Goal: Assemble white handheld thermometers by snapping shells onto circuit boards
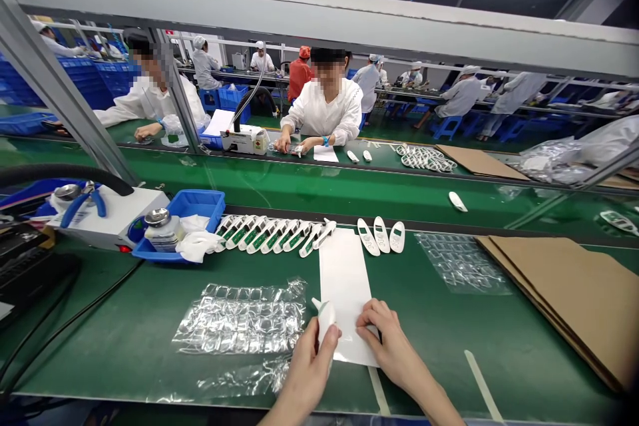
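My left hand (pixel 314 359) is closed around a white plastic handheld device housing (pixel 326 319) with a narrow tip pointing up and left. Just to its right, my right hand (pixel 387 333) is over the edge of a white paper sheet (pixel 344 273), its fingers curled and thumb close to them; whatever they may hold is too small to make out. Beyond the sheet's left edge stands a row of several white housings with green circuit boards (pixel 259 236). Three white shell halves (pixel 381 236) lie right of the sheet's far end.
Clear plastic blister trays (pixel 239 319) lie on the left, with another (pixel 459 259) at right beside brown cardboard sheets (pixel 559 299). A blue bin (pixel 200 206) holds a metal-topped bottle and white cloths. Behind is a green conveyor (pixel 299 180); a co-worker (pixel 324 106) sits across it.
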A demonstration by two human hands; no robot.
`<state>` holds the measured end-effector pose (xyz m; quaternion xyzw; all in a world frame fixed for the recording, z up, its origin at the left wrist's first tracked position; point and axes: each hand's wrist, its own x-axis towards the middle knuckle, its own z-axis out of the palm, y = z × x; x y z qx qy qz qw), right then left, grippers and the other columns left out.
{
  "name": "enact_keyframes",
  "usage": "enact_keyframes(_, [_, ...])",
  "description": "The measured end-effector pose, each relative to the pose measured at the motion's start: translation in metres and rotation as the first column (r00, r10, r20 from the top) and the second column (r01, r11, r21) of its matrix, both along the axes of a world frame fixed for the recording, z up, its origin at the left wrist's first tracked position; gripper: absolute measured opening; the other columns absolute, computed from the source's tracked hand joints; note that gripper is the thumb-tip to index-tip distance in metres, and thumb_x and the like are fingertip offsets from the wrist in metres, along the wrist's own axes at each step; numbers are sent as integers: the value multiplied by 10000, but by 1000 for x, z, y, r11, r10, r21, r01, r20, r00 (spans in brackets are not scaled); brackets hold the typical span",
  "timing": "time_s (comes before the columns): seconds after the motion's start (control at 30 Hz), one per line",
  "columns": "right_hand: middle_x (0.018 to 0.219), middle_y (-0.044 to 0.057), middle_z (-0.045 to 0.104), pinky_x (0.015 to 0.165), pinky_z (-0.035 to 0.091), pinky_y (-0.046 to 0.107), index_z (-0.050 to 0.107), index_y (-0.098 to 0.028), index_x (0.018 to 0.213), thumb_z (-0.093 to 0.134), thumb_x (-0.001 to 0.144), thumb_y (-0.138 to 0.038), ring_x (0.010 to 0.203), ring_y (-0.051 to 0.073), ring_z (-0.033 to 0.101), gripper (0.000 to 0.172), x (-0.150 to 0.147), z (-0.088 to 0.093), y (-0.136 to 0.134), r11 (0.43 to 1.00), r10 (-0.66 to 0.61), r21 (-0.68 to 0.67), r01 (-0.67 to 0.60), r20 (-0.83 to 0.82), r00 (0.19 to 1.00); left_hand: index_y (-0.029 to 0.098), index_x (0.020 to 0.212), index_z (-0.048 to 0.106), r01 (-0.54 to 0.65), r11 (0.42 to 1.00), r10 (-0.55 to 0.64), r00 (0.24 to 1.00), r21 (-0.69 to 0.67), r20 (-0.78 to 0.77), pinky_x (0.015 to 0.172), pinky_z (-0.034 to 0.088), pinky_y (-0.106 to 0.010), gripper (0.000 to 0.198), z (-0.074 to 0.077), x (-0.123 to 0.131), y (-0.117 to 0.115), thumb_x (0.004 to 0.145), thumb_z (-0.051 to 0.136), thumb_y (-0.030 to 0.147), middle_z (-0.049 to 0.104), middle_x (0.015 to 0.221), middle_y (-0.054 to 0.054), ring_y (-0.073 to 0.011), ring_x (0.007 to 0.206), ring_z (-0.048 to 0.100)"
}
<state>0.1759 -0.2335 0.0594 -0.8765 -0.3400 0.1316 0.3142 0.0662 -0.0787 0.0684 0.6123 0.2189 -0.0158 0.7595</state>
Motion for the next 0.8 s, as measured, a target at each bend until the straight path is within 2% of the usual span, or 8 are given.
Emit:
enact_keyframes(0.1, [830,35,527,765,349,323,494,-184,753,407,915,-212,820,180,464,185,-4,-8,1,999,-24,35,22,53,998,137,1040,578,-11,1000,11,1000,3,6,826,451,-298,606,-4,0,-1,803,474,685,654,972,-108,-223,921,590])
enact_keyframes(0.23, [768,20,497,713,368,283,467,-184,758,382,948,-348,740,156,460,265,0,-16,-5,971,-107,213,107,-11,994,144,1042,582,-33,999,33,999,12,-12,826,456,-305,615,-1,1,-2,780,503,695,657,953,-105,-227,913,594])
enact_keyframes(0.33, [745,8,463,638,382,236,466,-182,776,437,929,-434,683,132,441,296,1,-4,-8,913,-171,337,229,-195,966,137,996,589,-72,993,74,997,-98,11,849,469,-314,614,11,1,-3,769,511,703,647,919,-95,-221,915,603])
enact_keyframes(0.4, [748,6,451,610,380,218,480,-180,792,477,915,-452,672,122,434,298,-5,14,-4,882,-135,399,250,-294,946,130,959,585,-89,975,97,995,-206,29,824,492,-318,630,21,1,-1,763,495,722,641,881,-83,-212,873,624])
enact_keyframes(0.5, [767,11,474,624,390,212,507,-180,801,487,929,-407,683,116,464,261,-25,46,11,874,42,460,156,-390,920,126,922,582,-71,951,80,997,-302,20,647,492,-272,654,33,0,4,767,451,748,634,698,-45,-157,633,614])
enact_keyframes(0.6, [807,21,526,672,418,229,542,-185,841,442,959,-352,692,119,521,228,-42,65,33,886,210,464,9,-417,884,122,773,570,-79,928,83,997,-364,-4,469,360,-210,673,33,-3,7,773,397,772,528,472,0,-98,422,476])
enact_keyframes(0.67, [815,20,536,669,416,233,551,-190,861,422,967,-333,676,116,526,221,-46,68,46,904,227,424,-54,-368,901,125,678,544,-102,911,104,994,-400,-17,430,301,-203,686,29,-6,8,777,368,781,487,423,2,-83,377,424])
enact_keyframes(0.8, [810,18,532,656,381,226,539,-187,824,433,958,-294,712,119,500,202,-41,62,62,929,185,358,-90,-240,953,131,639,529,-142,883,139,990,-447,-40,421,299,-202,681,21,-11,9,767,385,785,495,421,-7,-82,365,425])
